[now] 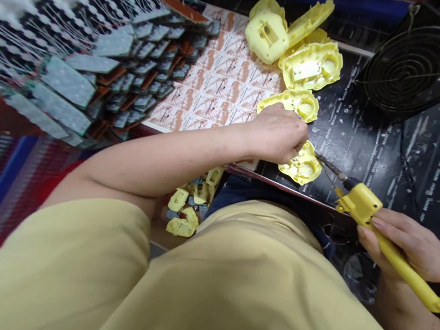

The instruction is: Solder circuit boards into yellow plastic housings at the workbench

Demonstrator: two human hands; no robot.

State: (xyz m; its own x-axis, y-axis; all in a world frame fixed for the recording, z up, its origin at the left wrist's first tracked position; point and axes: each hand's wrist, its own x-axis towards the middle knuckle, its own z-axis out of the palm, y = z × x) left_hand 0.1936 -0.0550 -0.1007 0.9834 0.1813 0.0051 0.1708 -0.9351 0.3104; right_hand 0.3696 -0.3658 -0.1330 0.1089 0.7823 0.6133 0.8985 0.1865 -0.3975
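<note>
The left hand [276, 135] rests fingers-down on a yellow shell [301, 166] at the bench's [371, 149] near edge, pinning it. The right hand [406, 245], at four o'clock of it, grips a soldering iron [380, 227], tip just reaching the shell. More shells [302, 56] lie piled at twelve o'clock and circuit boards [94, 63] at nine; judging by these, much remains.

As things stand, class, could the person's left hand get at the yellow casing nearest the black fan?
Probably yes. The left hand rests on a yellow part, and the yellow casing lies just beyond it on the bench, with only one more casing lying flat between.
</note>
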